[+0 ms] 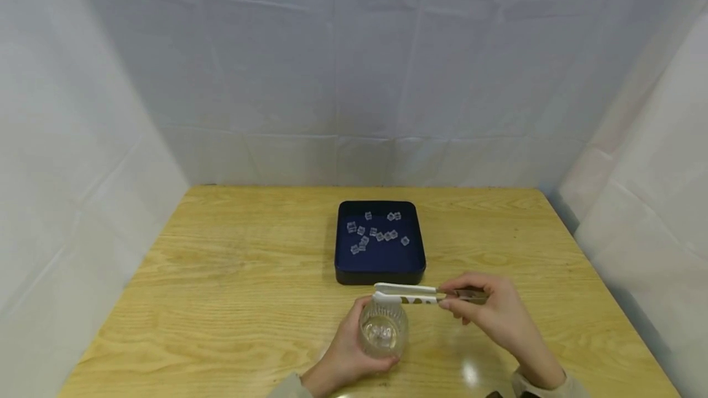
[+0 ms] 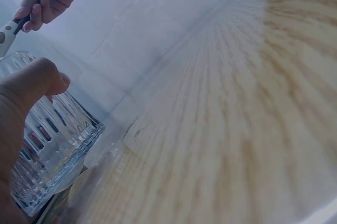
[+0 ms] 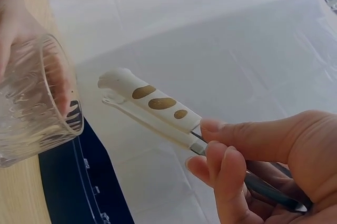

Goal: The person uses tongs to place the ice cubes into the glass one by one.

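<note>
My left hand (image 1: 354,346) grips a ribbed clear glass (image 1: 383,330) with fingers and thumb round its side. Some clear pieces lie at the bottom of the glass. My right hand (image 1: 495,309) pinches a pair of tongs (image 1: 409,300) with metal arms and white ends marked with brown spots. In the head view the tong tips are over the glass's far rim. From the right wrist view, the tong ends (image 3: 152,103) stand slightly apart beside the glass mouth (image 3: 60,87); I cannot tell whether anything small is between them.
A dark blue square tray (image 1: 380,277) stands on the wooden table (image 1: 249,281) just beyond the hands. Several small clear cubes (image 1: 373,233) lie scattered in it. White sheets (image 1: 332,78) enclose the back and both sides of the table.
</note>
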A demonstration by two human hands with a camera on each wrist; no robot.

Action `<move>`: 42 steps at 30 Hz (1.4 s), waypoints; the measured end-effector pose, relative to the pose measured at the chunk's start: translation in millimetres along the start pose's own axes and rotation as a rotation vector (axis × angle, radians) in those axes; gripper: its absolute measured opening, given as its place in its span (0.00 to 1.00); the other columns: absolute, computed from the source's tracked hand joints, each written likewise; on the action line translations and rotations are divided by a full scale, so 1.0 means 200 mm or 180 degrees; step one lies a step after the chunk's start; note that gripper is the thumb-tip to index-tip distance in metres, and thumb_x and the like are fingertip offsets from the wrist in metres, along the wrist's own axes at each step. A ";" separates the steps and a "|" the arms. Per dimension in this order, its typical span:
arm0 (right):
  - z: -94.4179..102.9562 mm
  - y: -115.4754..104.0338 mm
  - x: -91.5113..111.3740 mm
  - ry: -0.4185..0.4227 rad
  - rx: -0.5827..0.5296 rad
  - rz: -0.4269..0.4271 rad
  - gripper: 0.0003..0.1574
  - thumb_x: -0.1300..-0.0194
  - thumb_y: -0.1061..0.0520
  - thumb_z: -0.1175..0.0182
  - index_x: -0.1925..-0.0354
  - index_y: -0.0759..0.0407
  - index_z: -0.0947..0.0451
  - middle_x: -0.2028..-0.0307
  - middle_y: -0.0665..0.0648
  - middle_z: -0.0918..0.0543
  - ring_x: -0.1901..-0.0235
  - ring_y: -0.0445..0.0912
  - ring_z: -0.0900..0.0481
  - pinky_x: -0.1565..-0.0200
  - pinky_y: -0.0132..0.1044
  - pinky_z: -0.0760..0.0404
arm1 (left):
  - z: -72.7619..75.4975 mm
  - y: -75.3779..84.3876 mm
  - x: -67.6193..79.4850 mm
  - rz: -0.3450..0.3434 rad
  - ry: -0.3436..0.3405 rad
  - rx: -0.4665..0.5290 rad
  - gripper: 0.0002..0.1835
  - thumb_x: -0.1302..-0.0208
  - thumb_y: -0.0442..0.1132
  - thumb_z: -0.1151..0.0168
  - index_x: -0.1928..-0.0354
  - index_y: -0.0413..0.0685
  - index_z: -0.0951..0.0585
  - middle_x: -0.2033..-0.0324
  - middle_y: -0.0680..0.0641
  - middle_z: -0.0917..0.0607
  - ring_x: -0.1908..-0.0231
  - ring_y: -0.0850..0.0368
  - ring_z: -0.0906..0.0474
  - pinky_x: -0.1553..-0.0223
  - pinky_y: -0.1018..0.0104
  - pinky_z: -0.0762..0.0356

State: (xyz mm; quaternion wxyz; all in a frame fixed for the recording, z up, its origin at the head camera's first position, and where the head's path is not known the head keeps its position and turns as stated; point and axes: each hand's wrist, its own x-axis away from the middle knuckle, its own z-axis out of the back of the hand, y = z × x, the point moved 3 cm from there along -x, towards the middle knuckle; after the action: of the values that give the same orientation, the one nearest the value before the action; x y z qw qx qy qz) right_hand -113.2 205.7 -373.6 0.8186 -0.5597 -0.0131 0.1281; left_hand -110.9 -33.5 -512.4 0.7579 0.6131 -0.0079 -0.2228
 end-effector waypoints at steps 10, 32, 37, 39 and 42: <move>0.00 0.01 -0.08 0.0067 0.0071 -0.0159 0.12 0.44 0.60 0.27 0.59 0.61 0.14 0.69 0.57 0.14 0.77 0.47 0.19 0.75 0.41 0.17 | 0.00 -0.01 0.00 0.0062 0.0026 0.0089 0.50 0.66 0.37 0.15 0.37 0.55 0.32 0.45 0.53 0.21 0.45 0.50 0.24 0.40 0.54 0.26; -0.01 0.12 -0.29 0.0237 0.0152 -0.0165 0.13 0.42 0.61 0.29 0.57 0.64 0.15 0.68 0.59 0.14 0.74 0.53 0.18 0.72 0.44 0.15 | 0.01 0.01 0.00 0.0101 0.0007 0.0148 0.50 0.66 0.37 0.15 0.37 0.53 0.32 0.44 0.52 0.21 0.44 0.49 0.24 0.39 0.53 0.28; -0.03 0.14 -0.34 0.0293 0.0227 -0.0060 0.13 0.42 0.61 0.28 0.58 0.64 0.15 0.67 0.59 0.13 0.73 0.51 0.16 0.73 0.40 0.16 | 0.01 0.01 0.00 0.0105 -0.0011 0.0128 0.50 0.66 0.37 0.15 0.36 0.54 0.32 0.44 0.52 0.22 0.44 0.49 0.25 0.39 0.53 0.28; -0.03 0.15 -0.35 0.0339 0.0279 -0.0031 0.13 0.42 0.61 0.28 0.58 0.65 0.15 0.66 0.60 0.13 0.73 0.49 0.16 0.73 0.38 0.16 | 0.00 0.01 0.00 0.0106 -0.0016 0.0128 0.51 0.66 0.37 0.15 0.36 0.54 0.33 0.43 0.51 0.22 0.44 0.48 0.25 0.39 0.53 0.28; -0.04 0.18 -0.38 0.0402 0.0339 0.0005 0.14 0.43 0.62 0.28 0.57 0.66 0.15 0.66 0.61 0.13 0.74 0.47 0.16 0.73 0.39 0.16 | 0.00 0.00 0.00 0.0122 -0.0010 0.0141 0.52 0.68 0.35 0.15 0.36 0.52 0.33 0.43 0.51 0.22 0.44 0.48 0.25 0.40 0.53 0.27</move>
State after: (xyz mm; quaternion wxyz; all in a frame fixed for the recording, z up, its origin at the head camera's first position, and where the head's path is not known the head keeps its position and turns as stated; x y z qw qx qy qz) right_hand -191.9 193.0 -400.0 0.8463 -0.5224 0.0458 0.0937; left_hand -111.0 -33.7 -511.7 0.7482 0.6291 -0.0258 -0.2089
